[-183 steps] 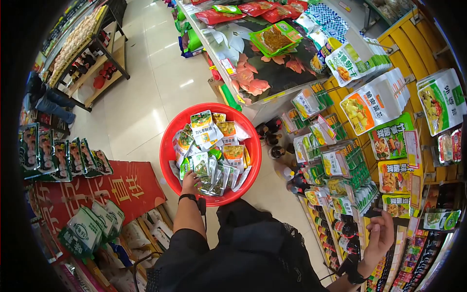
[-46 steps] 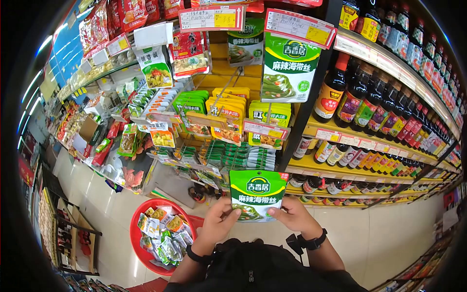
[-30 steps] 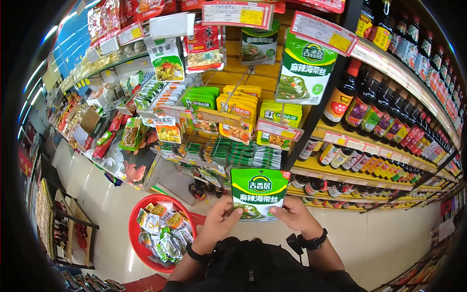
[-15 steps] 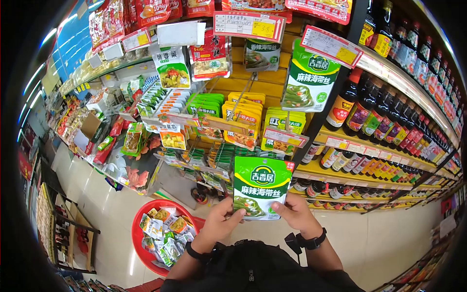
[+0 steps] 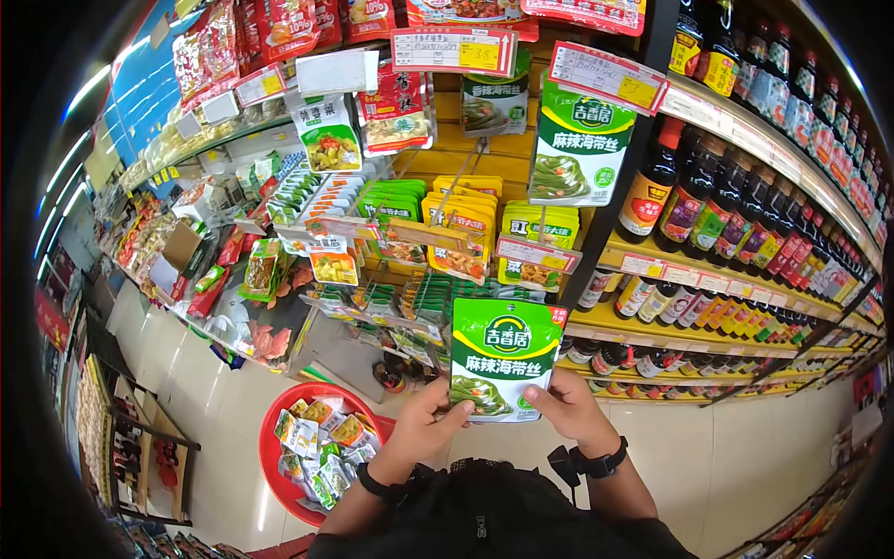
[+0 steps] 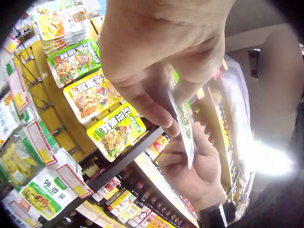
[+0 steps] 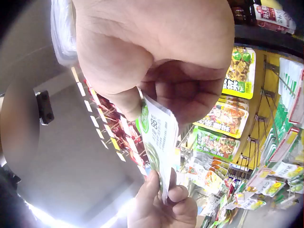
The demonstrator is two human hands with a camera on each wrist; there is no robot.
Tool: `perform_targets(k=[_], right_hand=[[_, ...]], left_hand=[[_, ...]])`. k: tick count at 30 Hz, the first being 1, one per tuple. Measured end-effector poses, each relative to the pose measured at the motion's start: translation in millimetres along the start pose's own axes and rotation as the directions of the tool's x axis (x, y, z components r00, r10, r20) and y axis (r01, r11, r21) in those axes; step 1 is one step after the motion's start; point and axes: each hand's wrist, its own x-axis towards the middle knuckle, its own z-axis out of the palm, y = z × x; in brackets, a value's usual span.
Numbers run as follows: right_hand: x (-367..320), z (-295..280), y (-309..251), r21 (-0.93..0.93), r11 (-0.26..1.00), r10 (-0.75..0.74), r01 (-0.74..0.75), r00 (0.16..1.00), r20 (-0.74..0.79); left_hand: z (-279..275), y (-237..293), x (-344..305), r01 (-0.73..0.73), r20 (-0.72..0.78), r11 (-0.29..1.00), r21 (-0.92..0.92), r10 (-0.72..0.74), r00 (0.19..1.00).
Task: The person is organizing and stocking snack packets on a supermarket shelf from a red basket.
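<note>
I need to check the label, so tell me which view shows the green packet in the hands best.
The head view: the green packet faces the camera whole, left hand and right hand pinching its lower corners. The left wrist view shows it nearly edge-on; the right wrist view shows it steeply slanted.

"吉香居" over "麻辣海带丝" on the green pouch [image 5: 506, 359] and on the hanging pouch [image 5: 582, 144]

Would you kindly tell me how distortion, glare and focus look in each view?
Head view: fisheye bends the shelves, corners are black, the packet is sharp. Left wrist view: the left hand looms soft and close, glare blows out the lower right. Right wrist view: the right hand is blurred, white glare along the bottom.
</note>
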Motion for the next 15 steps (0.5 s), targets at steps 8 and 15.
perform_targets(k=[8,15], right_hand=[[4.3,0.0,6.2,-0.015,1.0,-0.007,0.008,0.999,0.037],[8.0,3.4,1.3,0.0,1.0,-0.016,0.016,0.996,0.082]], left_hand=[[3.3,4.6,-10.4,-0.001,-0.055,1.0,0.015,0.001,0.999],[3.0,2.8,-19.6,0.006,-0.109,1.0,0.026,-0.003,0.994]])
